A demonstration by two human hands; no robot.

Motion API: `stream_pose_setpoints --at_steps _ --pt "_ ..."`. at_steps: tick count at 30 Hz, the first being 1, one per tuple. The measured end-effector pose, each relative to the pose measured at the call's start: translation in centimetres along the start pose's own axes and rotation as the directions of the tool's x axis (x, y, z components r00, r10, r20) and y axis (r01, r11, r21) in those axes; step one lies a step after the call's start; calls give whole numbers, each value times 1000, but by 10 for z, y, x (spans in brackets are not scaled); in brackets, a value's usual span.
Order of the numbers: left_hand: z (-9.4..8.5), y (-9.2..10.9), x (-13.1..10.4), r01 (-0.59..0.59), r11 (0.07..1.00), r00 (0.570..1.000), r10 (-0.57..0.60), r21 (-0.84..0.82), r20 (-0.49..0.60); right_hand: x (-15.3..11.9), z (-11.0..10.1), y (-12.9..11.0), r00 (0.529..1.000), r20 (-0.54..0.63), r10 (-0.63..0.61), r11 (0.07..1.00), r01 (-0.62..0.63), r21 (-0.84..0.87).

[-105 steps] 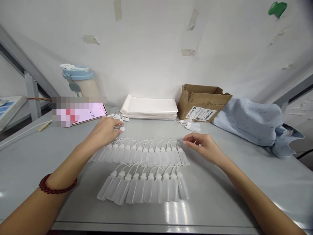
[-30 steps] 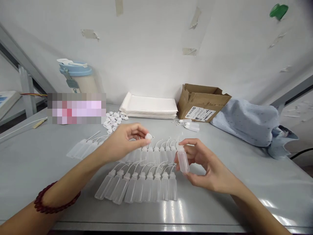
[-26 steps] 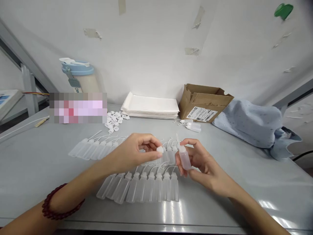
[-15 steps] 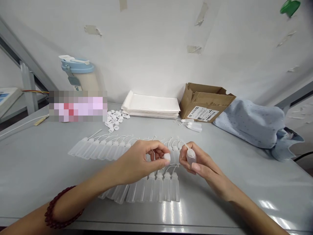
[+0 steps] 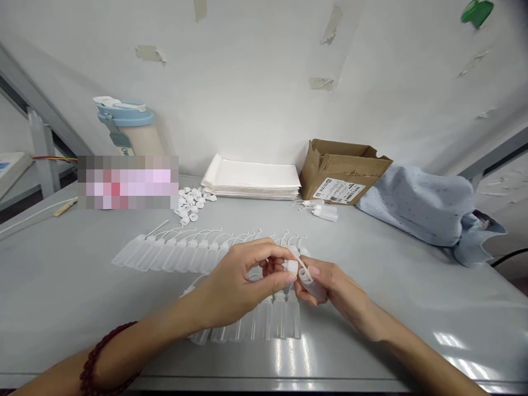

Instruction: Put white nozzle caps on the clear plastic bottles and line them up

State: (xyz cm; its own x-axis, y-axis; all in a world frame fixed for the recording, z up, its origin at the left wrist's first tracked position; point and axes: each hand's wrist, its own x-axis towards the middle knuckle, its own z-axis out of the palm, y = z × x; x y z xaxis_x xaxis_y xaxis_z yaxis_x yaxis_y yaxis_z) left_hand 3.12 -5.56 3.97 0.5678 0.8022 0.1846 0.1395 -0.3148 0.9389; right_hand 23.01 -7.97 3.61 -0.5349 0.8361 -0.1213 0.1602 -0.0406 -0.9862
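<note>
Between the thumb and fingers of my left hand [image 5: 243,280] is a small white cap [image 5: 292,267], with a short pointed tip on its left side. My right hand [image 5: 344,289] grips a small translucent squeeze bottle [image 5: 314,290], tilted with its open mouth towards the cap. A thin white strip [image 5: 304,265] slants across the bottle's mouth. Cap and bottle are close, but whether they touch I cannot tell. Below and behind my hands lie a back row of capped bottles [image 5: 181,256] and a front row of bottles [image 5: 268,319], partly hidden by my left hand and forearm.
Loose white caps [image 5: 190,202] lie in a pile at the back left. Behind are a stack of white envelopes [image 5: 251,176], a cardboard box [image 5: 346,170] with a few bottles [image 5: 324,212] before it, a blue cloth [image 5: 416,203] and a blue-lidded tumbler [image 5: 127,124].
The bottle in my right hand has tipped leftward and its mouth now shows open. My left hand has brought the white cap right, close to it. The view has shifted slightly.
</note>
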Motion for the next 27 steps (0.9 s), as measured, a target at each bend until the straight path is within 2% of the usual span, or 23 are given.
stream_pose_setpoints --at_steps 2,5,11,15,20,24,27 --pt "0 1 -1 -31 999 999 29 44 31 -1 2 -2 1000 10 0 1000 -1 17" --pt "1 0 -1 -136 980 990 131 145 44 -1 4 -7 1000 8 -5 1000 5 24" --pt "0 -3 -2 -314 891 948 309 329 70 -2 1 -6 1000 -1 -28 999 28 -22" --pt "0 -6 -3 -404 837 914 389 369 117 -1 -1 -4 999 37 23 999 -25 46" --pt "-1 -4 -3 -314 907 949 302 282 87 -1 0 -3 996 63 70 987 -78 143" --pt "1 0 -2 -170 974 985 170 153 12 -1 2 -5 997 46 55 991 -60 121" --pt "3 0 -2 -54 990 998 56 132 -10 0 2 -4 998 50 41 993 -46 111"
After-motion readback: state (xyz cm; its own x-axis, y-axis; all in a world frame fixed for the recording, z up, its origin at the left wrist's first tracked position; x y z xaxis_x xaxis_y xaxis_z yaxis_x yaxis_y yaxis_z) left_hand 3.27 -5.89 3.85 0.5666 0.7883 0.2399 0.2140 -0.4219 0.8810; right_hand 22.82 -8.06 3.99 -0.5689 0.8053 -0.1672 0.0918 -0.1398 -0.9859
